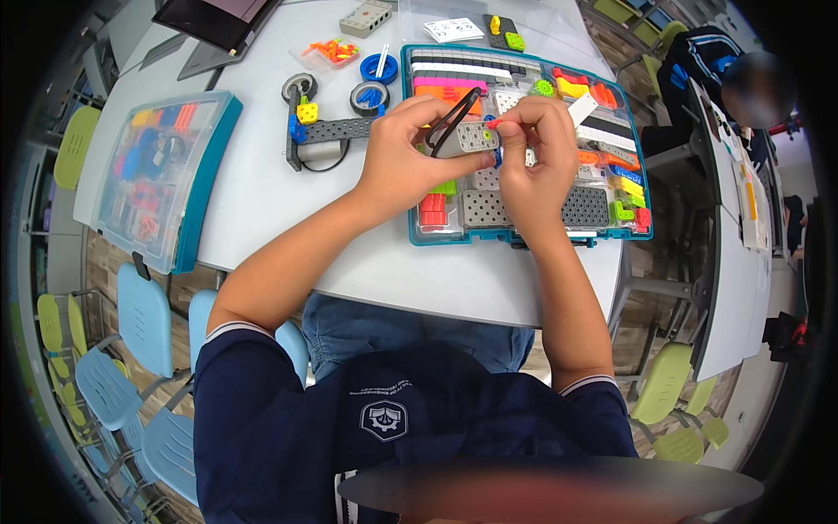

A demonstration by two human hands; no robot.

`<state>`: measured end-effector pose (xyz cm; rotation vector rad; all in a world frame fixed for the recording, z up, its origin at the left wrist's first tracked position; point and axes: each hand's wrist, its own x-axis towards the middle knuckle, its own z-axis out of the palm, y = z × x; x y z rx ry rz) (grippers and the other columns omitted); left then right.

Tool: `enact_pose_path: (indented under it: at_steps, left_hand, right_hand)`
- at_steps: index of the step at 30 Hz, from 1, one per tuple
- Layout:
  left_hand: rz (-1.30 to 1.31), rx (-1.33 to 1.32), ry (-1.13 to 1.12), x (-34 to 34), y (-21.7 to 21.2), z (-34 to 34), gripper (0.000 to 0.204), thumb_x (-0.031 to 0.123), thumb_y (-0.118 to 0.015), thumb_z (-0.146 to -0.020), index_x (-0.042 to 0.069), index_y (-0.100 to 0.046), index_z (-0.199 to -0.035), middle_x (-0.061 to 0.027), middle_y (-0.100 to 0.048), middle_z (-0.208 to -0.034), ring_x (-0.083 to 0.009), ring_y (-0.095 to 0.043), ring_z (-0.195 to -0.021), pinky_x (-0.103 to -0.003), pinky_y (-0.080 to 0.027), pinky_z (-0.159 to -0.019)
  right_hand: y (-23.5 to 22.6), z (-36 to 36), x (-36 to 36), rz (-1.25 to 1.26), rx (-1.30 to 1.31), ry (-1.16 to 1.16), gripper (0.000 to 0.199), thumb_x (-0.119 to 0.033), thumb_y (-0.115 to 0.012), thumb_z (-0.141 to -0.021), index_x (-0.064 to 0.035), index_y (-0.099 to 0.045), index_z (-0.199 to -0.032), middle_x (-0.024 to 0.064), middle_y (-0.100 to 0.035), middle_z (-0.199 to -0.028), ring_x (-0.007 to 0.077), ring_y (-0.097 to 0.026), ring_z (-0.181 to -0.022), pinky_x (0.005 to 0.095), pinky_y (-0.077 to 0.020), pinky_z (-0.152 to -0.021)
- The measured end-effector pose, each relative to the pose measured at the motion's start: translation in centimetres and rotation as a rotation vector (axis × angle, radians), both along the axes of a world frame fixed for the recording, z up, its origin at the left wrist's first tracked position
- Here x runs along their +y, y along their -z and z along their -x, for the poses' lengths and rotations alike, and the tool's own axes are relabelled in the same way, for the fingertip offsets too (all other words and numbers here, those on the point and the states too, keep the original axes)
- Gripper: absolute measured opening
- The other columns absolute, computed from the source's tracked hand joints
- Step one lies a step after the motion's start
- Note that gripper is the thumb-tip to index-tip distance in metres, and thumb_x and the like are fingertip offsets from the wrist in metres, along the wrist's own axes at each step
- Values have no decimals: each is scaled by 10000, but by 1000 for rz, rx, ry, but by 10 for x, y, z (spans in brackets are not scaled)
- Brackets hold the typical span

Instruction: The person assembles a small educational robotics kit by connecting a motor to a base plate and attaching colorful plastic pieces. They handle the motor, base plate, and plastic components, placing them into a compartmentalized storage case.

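My left hand (400, 150) is closed around a light grey perforated block (472, 137), its thumb reaching along the lower edge. A black cable (453, 120) is looped beside the block at the same hand. Between the thumb and fingertips of my right hand (539, 155) is a small red connector piece (495, 124), right at the block's upper right edge. Whether the piece sits in a hole cannot be made out. Both hands are above an open teal parts case (415, 229) filled with colourful building pieces. Part of its contents is hidden by my hands.
Left of my hands lies a partly built frame with a dark grey beam (336, 130) and wheels (299, 88). A closed clear-lidded case (229, 131) stands at the table's left. Behind are a bag of orange pieces (330, 54), a blue round container (379, 68) and a laptop (218, 22).
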<state>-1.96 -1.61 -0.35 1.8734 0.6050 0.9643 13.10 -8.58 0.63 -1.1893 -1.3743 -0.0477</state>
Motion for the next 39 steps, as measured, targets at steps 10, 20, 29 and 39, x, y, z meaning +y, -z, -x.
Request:
enact_pose_path:
  at_steps: [10, 20, 29, 39]
  left_hand:
    - [-98, -143, -48, 5, 11, -5, 377, 201, -914, -651, 20, -686, -891, -23, -581, -795, -110, -533, -691, -256, -441, -597]
    - [-114, -133, -66, 4, 10, -5, 372, 183, -910, -653, 13, -687, -898, -28, -595, -807, -113, -540, -695, -265, -461, -607]
    - [-125, -112, -93, 7, 14, -6, 395, 213, -918, -643, 7, -662, -862, -28, -557, -770, -118, -511, -677, -266, -427, -574]
    - [-115, -97, -85, 6, 12, -5, 397, 201, -921, -643, 1, -657, -862, -28, -557, -775, -119, -519, -692, -267, -442, -595]
  right_hand:
    - [-3, 0, -1, 23, -134, 55, 123, 102, -632, -820, -6, -579, -845, 104, -580, -889, 220, -602, -742, 312, -509, -632]
    - [-2, 2, -2, 56, -73, 38, 124, 101, -635, -822, -7, -578, -844, 101, -582, -895, 218, -613, -744, 311, -515, -633]
    - [-2, 4, -2, 57, -58, 33, 115, 95, -637, -830, -2, -578, -844, 97, -583, -894, 210, -608, -737, 312, -515, -623]
    - [-1, 3, 0, 73, 66, -35, 108, 80, -648, -831, -5, -582, -836, 75, -589, -889, 155, -599, -699, 279, -502, -610]
